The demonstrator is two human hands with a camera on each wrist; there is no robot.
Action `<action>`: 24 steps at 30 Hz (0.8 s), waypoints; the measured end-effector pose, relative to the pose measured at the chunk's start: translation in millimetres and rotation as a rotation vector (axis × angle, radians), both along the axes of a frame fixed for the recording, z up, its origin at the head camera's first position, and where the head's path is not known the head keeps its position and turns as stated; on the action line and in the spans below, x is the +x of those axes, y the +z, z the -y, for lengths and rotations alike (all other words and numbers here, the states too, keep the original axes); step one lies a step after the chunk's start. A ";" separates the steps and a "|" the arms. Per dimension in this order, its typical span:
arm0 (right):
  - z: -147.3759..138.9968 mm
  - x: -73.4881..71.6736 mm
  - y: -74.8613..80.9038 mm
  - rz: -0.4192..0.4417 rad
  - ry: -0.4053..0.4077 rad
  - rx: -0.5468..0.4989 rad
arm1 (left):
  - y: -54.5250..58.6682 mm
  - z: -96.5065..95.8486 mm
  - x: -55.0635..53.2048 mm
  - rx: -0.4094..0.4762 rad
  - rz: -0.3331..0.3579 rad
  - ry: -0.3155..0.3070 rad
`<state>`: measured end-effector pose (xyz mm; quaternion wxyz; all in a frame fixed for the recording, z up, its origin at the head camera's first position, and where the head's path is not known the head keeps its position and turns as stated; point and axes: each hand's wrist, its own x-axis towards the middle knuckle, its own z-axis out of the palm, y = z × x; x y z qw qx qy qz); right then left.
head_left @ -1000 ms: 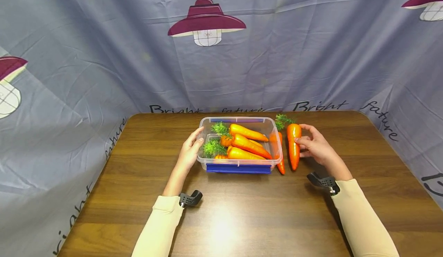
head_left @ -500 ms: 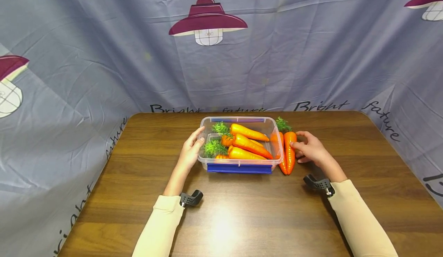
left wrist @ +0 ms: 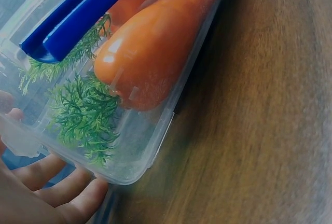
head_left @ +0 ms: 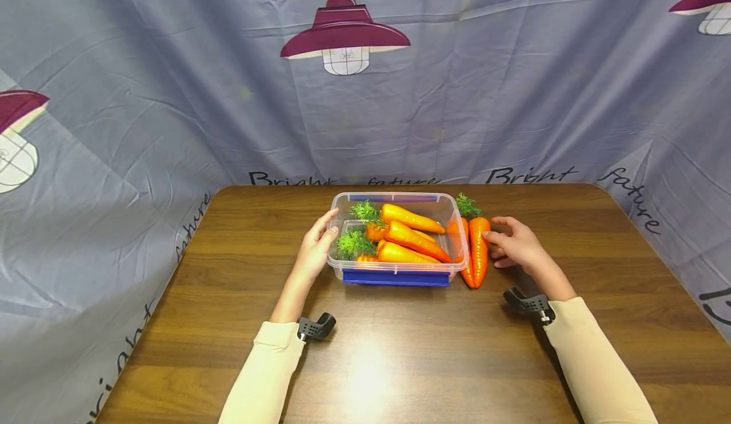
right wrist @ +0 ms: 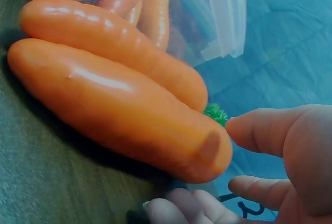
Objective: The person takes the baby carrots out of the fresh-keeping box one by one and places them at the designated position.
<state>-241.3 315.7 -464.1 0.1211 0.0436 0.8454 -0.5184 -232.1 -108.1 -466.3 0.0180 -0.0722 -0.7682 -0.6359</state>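
My left hand [head_left: 313, 247] rests against the left end of a clear plastic container [head_left: 394, 266] with blue clips; in the left wrist view, its fingers [left wrist: 78, 198] lie along the outer wall, below the rim. Several orange carrots [head_left: 410, 254] with feathery green tops [head_left: 354, 245] lie inside. Outside the container's right end, two more carrots lie side by side on the table, tips toward me. My right hand [head_left: 518, 246] is beside the outer carrot [head_left: 478, 256], fingers spread and holding nothing. In the right wrist view, one fingertip is right at that carrot's thick end [right wrist: 212, 156].
The brown wooden table [head_left: 365, 354] stretches around the container. Behind it hangs a grey-blue curtain [head_left: 445, 113] printed with red lamps and lettering. A black wrist mount [head_left: 528, 304] sits on each forearm.
My right hand has moved the outer carrot left and down against the other loose carrot, then let it go. The left hand has stayed at the container.
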 end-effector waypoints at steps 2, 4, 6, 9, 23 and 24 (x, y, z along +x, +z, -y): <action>-0.5 -0.1 2.3 -0.004 -0.006 -0.002 | 0.0 0.2 -0.5 0.004 -0.001 0.001; -1.0 -0.2 6.4 -0.029 -0.021 0.001 | -0.3 0.6 -0.8 0.005 -0.001 0.003; -0.6 -0.1 12.6 -0.075 -0.042 -0.004 | -0.8 1.0 -0.9 0.008 0.002 0.002; 5.5 0.2 26.0 -0.170 -0.064 -0.016 | -2.7 1.6 -0.8 0.011 0.009 0.000; 99.1 -7.3 73.7 -0.333 0.158 -0.032 | -3.3 0.5 -1.4 0.013 -0.007 0.003; 104.7 -9.0 73.2 -0.334 0.183 -0.018 | -2.8 0.6 -1.5 0.014 -0.009 0.004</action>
